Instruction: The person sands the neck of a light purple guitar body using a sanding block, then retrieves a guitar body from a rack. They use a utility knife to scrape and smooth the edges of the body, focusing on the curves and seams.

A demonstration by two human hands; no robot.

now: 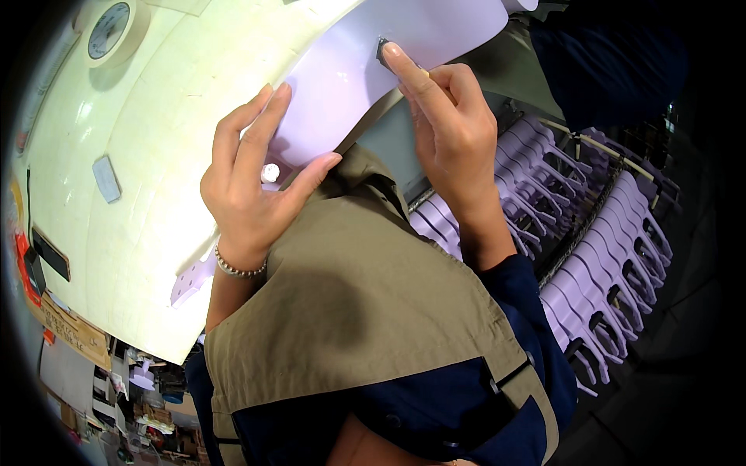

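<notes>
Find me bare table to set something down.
Free: pale table between tape roll and grey block, and between that block and the left hand. Crowded: the lilac panel, where the right hand also works, and beside the dark phone.

L hand (247, 167) spread, thumb out – R hand (454, 120) w/ index extended, other fingers bent.

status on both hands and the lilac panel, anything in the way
Left hand spread, touching lilac panel. Right hand holding small dark piece to panel face. Small white piece by left palm; tape roll apart, upper left.
</notes>
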